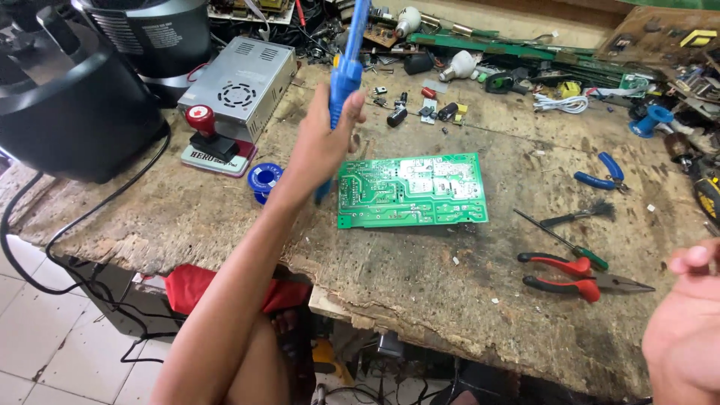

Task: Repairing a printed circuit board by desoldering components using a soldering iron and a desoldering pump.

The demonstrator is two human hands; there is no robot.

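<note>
My left hand [324, 142] is raised over the workbench and grips a long blue tool [346, 71] that stands nearly upright, its lower tip showing below the hand near the green circuit board's left edge. The green circuit board [410, 190] lies flat in the middle of the worn bench, solder side up. My right hand [686, 330] sits at the lower right corner, partly out of frame, fingers loosely curled, holding nothing I can see. Red-handled pliers [577, 274] lie just left of it.
A blue solder spool [263, 180], a metal power supply box [240, 79] and a black appliance [71, 97] stand at the left. A green-handled screwdriver [570, 244], a small brush [581, 216], blue-handled cutters [604, 174] and loose parts lie to the right and behind.
</note>
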